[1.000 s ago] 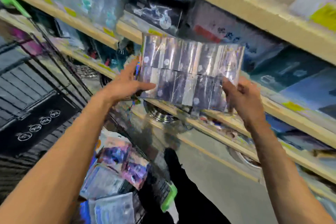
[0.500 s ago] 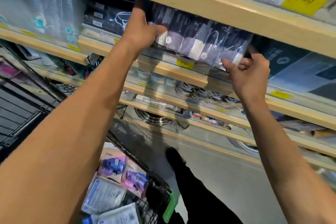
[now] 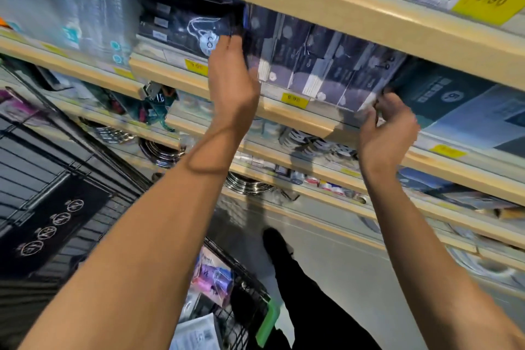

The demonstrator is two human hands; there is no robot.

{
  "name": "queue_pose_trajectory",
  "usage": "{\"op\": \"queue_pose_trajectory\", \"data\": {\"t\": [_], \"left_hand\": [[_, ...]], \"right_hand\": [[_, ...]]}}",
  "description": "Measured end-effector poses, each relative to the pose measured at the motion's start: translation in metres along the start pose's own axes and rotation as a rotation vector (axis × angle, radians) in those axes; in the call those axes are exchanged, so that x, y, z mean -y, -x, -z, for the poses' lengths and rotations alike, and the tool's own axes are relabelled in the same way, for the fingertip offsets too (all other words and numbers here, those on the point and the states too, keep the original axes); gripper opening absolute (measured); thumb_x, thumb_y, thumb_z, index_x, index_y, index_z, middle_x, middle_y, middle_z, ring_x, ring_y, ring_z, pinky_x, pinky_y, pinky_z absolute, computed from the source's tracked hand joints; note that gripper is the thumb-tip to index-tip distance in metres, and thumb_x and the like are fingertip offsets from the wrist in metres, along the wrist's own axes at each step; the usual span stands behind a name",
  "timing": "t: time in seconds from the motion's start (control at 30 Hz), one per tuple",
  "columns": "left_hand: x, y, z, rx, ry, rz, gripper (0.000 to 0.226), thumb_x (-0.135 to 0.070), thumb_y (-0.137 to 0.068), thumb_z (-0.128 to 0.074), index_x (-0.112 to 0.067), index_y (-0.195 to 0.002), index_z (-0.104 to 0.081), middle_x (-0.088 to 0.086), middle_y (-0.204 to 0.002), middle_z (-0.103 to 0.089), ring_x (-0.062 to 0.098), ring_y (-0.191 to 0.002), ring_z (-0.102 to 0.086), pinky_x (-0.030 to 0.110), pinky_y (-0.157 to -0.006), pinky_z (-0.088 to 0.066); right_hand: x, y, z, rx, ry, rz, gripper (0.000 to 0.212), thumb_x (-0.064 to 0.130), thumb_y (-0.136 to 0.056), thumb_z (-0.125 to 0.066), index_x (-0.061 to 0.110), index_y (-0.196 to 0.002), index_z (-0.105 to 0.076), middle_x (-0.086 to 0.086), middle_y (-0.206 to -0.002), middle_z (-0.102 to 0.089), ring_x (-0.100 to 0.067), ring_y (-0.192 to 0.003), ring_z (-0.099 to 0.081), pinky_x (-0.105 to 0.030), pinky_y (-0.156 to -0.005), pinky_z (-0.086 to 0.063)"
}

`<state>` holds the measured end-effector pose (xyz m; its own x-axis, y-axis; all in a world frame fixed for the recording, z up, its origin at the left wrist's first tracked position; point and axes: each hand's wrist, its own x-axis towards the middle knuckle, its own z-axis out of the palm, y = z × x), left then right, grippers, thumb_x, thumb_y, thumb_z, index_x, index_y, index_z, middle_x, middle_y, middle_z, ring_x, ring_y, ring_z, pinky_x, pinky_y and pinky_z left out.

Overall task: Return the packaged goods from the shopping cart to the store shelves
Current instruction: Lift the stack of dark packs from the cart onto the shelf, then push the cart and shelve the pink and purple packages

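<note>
A wide clear-wrapped pack of dark purple-grey items (image 3: pixel 321 62) lies on a wooden shelf (image 3: pixel 298 113), between a black box on its left and a dark teal box on its right. My left hand (image 3: pixel 231 77) presses flat against the pack's left end. My right hand (image 3: pixel 387 125) pinches the pack's lower right corner with its fingertips. Below, the black wire shopping cart (image 3: pixel 250 312) holds several packaged goods, among them a pink-purple packet (image 3: pixel 211 275) and a white packet (image 3: pixel 196 335).
A black box (image 3: pixel 184 25) and a dark teal box (image 3: pixel 434 94) flank the pack. Yellow price tags (image 3: pixel 294 100) line the shelf edges. Lower shelves carry metal pans (image 3: pixel 159 150) and small goods. My dark trouser leg and shoe (image 3: pixel 287 264) stand on the grey floor.
The pack went from held in the air in front of the shelves to resting on the shelf. Both hands have slid down its ends, and the pack sits deeper in.
</note>
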<state>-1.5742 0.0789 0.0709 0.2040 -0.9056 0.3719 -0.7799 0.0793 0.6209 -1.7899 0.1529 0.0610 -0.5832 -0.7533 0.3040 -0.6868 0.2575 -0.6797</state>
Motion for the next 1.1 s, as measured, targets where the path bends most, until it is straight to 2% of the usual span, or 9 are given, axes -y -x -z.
{"op": "queue_pose_trajectory", "data": {"t": [0.07,0.2,0.37,0.47,0.53,0.67,0.8,0.9,1.1], "left_hand": [[0.014,0.020,0.002,-0.032,0.169,0.080,0.038,-0.013,-0.085,-0.066,-0.012,-0.122,-0.059,-0.001,-0.108,-0.058,0.017,-0.101,-0.056,0.027,-0.089,-0.045],[0.044,0.073,0.009,-0.067,0.384,0.233,0.023,-0.017,-0.090,-0.061,-0.013,-0.113,-0.065,0.001,-0.099,-0.066,0.011,-0.088,-0.062,0.025,-0.078,-0.051],[0.115,0.192,0.035,-0.075,0.360,0.655,0.018,-0.011,-0.089,-0.051,-0.012,-0.091,-0.069,0.001,-0.086,-0.071,0.019,-0.078,-0.065,0.032,-0.073,-0.054],[0.163,0.293,0.080,0.012,0.088,0.883,0.013,-0.011,-0.085,-0.057,-0.014,-0.089,-0.069,0.009,-0.088,-0.073,0.032,-0.086,-0.067,0.034,-0.072,-0.051],[0.185,0.362,0.123,0.010,-0.203,1.018,0.022,-0.010,-0.078,-0.066,-0.011,-0.100,-0.066,0.016,-0.101,-0.067,0.038,-0.097,-0.063,0.043,-0.079,-0.050],[0.190,0.469,0.182,-0.114,-0.503,1.461,0.060,-0.020,-0.073,-0.072,-0.004,-0.125,-0.046,0.023,-0.128,-0.048,0.042,-0.121,-0.046,0.055,-0.094,-0.043],[0.173,0.554,0.173,0.054,-0.167,1.762,0.054,-0.022,-0.091,-0.063,0.007,-0.132,-0.043,0.030,-0.134,-0.053,0.045,-0.126,-0.050,0.046,-0.103,-0.043],[0.158,0.585,0.162,0.068,-0.167,1.705,0.026,-0.021,-0.090,-0.060,-0.003,-0.109,-0.062,0.024,-0.113,-0.067,0.043,-0.109,-0.061,0.043,-0.093,-0.051],[0.129,0.613,0.136,0.020,-0.212,1.712,0.012,-0.024,-0.086,-0.063,-0.015,-0.083,-0.057,0.013,-0.096,-0.070,0.038,-0.095,-0.064,0.041,-0.083,-0.056]], "right_hand": [[-0.005,0.019,0.005,-0.069,-0.173,0.042,0.026,0.015,-0.091,-0.056,0.013,-0.115,-0.068,-0.001,-0.111,-0.071,-0.013,-0.104,-0.065,-0.025,-0.094,-0.050],[-0.004,0.069,0.003,-0.018,-0.245,0.231,0.017,0.007,-0.088,-0.056,0.010,-0.100,-0.068,-0.004,-0.099,-0.068,-0.020,-0.096,-0.061,-0.034,-0.087,-0.050],[-0.017,0.163,-0.024,0.571,-0.222,0.321,0.012,0.010,-0.093,-0.057,0.014,-0.093,-0.069,0.000,-0.093,-0.071,-0.018,-0.085,-0.065,-0.039,-0.080,-0.055],[-0.035,0.224,-0.030,0.985,0.020,0.346,0.015,0.013,-0.092,-0.058,0.013,-0.094,-0.073,-0.003,-0.093,-0.076,-0.016,-0.078,-0.070,-0.026,-0.069,-0.053],[-0.052,0.260,-0.032,1.144,0.248,0.456,0.019,0.018,-0.093,-0.055,0.009,-0.097,-0.071,-0.011,-0.093,-0.075,-0.026,-0.084,-0.072,-0.032,-0.070,-0.053],[-0.077,0.296,-0.026,1.288,0.531,0.519,0.035,0.023,-0.096,-0.051,0.009,-0.128,-0.051,-0.017,-0.115,-0.064,-0.036,-0.106,-0.064,-0.039,-0.079,-0.051],[-0.090,0.303,-0.020,1.268,0.576,0.706,0.025,0.006,-0.091,-0.052,0.007,-0.115,-0.056,-0.014,-0.107,-0.068,-0.033,-0.101,-0.068,-0.037,-0.075,-0.052],[-0.100,0.293,-0.017,1.248,0.570,0.852,0.018,-0.001,-0.089,-0.048,0.008,-0.099,-0.059,-0.012,-0.093,-0.069,-0.029,-0.087,-0.069,-0.032,-0.064,-0.044],[-0.127,0.263,-0.013,1.262,0.455,0.839,0.018,-0.007,-0.087,-0.046,0.001,-0.085,-0.062,-0.019,-0.081,-0.063,-0.035,-0.081,-0.064,-0.036,-0.060,-0.040]]}}
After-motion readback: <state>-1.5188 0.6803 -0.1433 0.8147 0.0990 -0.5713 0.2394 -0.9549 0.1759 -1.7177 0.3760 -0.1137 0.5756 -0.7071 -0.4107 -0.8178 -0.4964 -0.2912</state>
